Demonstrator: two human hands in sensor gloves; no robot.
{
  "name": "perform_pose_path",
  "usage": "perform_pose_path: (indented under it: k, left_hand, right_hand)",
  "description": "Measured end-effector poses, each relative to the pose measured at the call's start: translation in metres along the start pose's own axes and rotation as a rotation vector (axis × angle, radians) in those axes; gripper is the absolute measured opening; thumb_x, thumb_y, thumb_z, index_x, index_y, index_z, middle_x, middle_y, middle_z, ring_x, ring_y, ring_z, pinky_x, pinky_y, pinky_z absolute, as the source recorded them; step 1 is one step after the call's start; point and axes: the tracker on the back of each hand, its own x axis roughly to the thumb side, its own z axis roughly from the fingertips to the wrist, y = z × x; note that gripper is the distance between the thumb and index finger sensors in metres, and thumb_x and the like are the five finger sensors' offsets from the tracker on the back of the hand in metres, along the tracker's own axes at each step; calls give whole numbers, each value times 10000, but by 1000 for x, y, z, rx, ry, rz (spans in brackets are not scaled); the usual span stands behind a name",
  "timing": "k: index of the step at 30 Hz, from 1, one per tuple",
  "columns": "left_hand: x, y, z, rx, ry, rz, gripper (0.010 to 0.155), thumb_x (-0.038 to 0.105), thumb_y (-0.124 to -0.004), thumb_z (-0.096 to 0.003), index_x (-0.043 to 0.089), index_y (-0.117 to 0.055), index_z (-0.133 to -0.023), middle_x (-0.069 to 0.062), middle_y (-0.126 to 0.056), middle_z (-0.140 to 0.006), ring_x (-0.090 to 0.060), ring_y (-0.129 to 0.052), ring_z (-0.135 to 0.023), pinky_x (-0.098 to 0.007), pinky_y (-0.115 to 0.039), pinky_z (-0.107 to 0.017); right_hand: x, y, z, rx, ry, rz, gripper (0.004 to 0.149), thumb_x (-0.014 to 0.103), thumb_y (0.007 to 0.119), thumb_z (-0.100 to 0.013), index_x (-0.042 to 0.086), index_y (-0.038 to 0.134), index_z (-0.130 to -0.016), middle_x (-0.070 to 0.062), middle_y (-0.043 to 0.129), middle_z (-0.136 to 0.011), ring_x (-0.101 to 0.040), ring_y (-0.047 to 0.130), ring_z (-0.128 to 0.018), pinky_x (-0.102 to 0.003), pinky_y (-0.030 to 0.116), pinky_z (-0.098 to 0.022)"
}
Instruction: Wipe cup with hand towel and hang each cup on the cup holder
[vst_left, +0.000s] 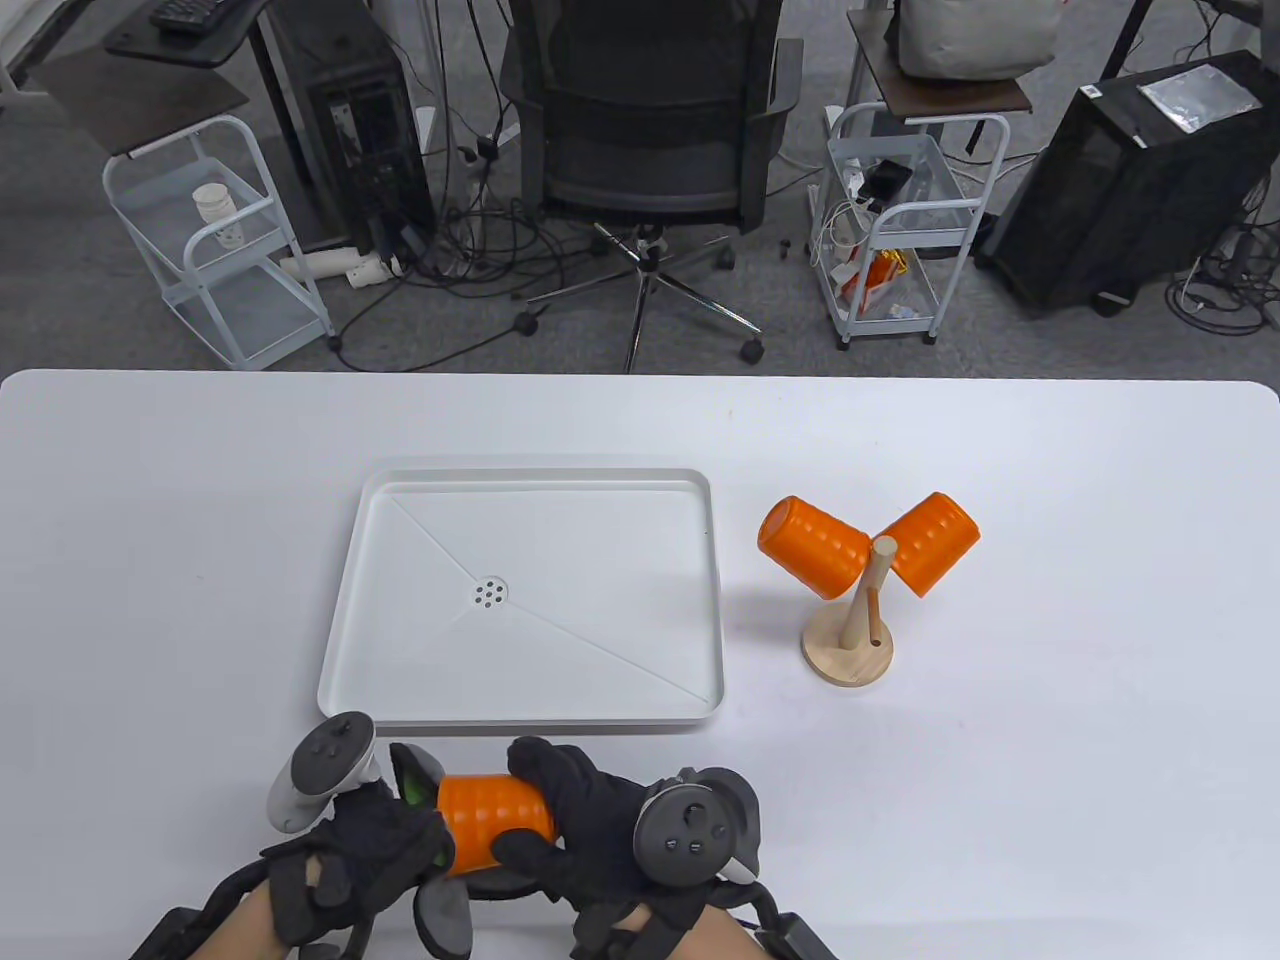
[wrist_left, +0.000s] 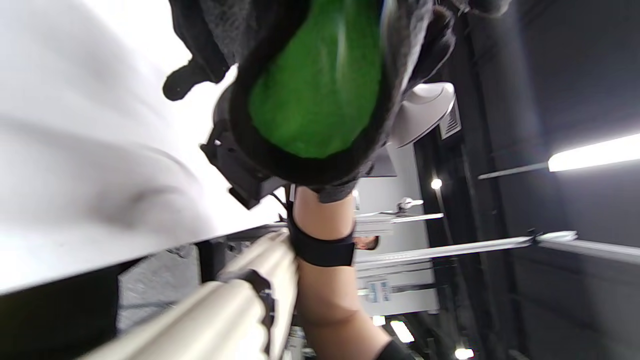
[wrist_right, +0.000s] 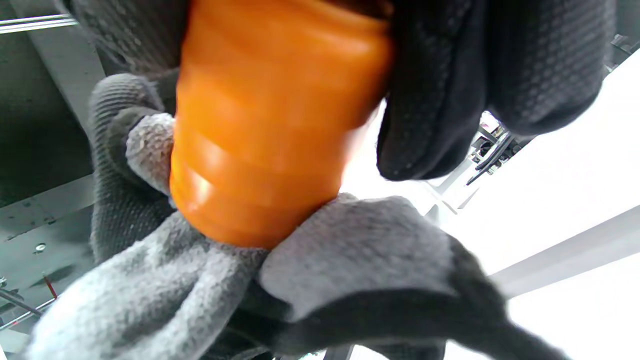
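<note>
An orange ribbed cup (vst_left: 492, 818) lies on its side between both hands at the table's front edge. My right hand (vst_left: 585, 815) grips it, fingers over the top and thumb underneath; close up the cup (wrist_right: 270, 125) fills the right wrist view. My left hand (vst_left: 375, 850) holds a grey hand towel (wrist_right: 210, 285) with a green side (wrist_left: 320, 85) bunched against the cup's left end. The wooden cup holder (vst_left: 852, 628) stands at the right with two orange cups (vst_left: 812, 547) (vst_left: 932, 541) hung on its pegs.
A white draining tray (vst_left: 345, 590) with a central drain lies just beyond the hands. Behind the table's far edge stand an office chair (vst_left: 650, 120), two white carts (vst_left: 215, 240) and computer towers.
</note>
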Motion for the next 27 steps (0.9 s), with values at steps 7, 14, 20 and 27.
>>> perform_pose_path:
  k: [7, 14, 20, 27]
  left_hand:
    - [26, -7, 3, 40, 93, -447, 836, 777, -628, -430, 330, -478, -1120, 128, -412, -1230, -508, -582, -1028, -743, -447, -716]
    - [46, -19, 4, 65, 150, -775, 845, 768, -698, -403, 365, -474, -1112, 168, -402, -1232, -482, -576, -1059, -733, -450, -749]
    - [39, -19, 2, 52, 127, -655, 853, 766, -663, -418, 331, -456, -1123, 145, -363, -1235, -483, -548, -1052, -731, -452, -744]
    - [21, -8, 1, 28, 78, -357, 849, 783, -583, -438, 299, -465, -1125, 109, -376, -1233, -507, -589, -1006, -734, -480, -704]
  right_hand:
    - [-5, 1, 0, 20, 53, -105, 811, 589, 709, -465, -10, 522, -977, -300, 814, -788, -344, 1048, -385, -561, 884, -386]
    - [-5, 2, -1, 38, 53, -140, 813, 596, 705, -464, -17, 537, -971, -306, 828, -769, -340, 1053, -365, -558, 892, -372]
    - [-6, 1, -1, 31, 52, -130, 810, 596, 697, -466, -21, 543, -968, -307, 832, -764, -341, 1048, -352, -562, 890, -365]
    - [-4, 2, 0, 30, 16, -53, 803, 575, 697, -469, -9, 501, -983, -307, 789, -814, -370, 1030, -410, -587, 864, -407]
